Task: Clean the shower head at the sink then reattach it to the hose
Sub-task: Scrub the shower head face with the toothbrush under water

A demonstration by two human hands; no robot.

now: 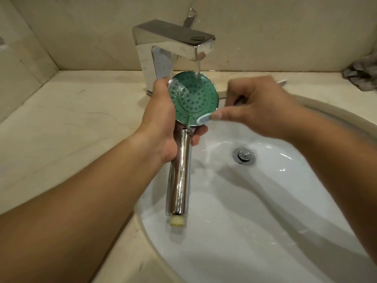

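Note:
The shower head (193,97) has a round green face with many nozzles and a chrome handle ending in a cream threaded tip. It is held over the sink (275,211) with its face under the faucet's running water. My left hand (159,119) grips it around the neck, just below the face. My right hand (255,109), slightly blurred, holds a toothbrush (204,118). The white brush head touches the lower right rim of the green face. No hose is in view.
The chrome faucet (173,41) stands behind the basin with its lever raised. A metal drain plug (243,156) sits in the wet basin. Beige stone counter (71,129) lies to the left, and a crumpled cloth (363,76) lies at the far right.

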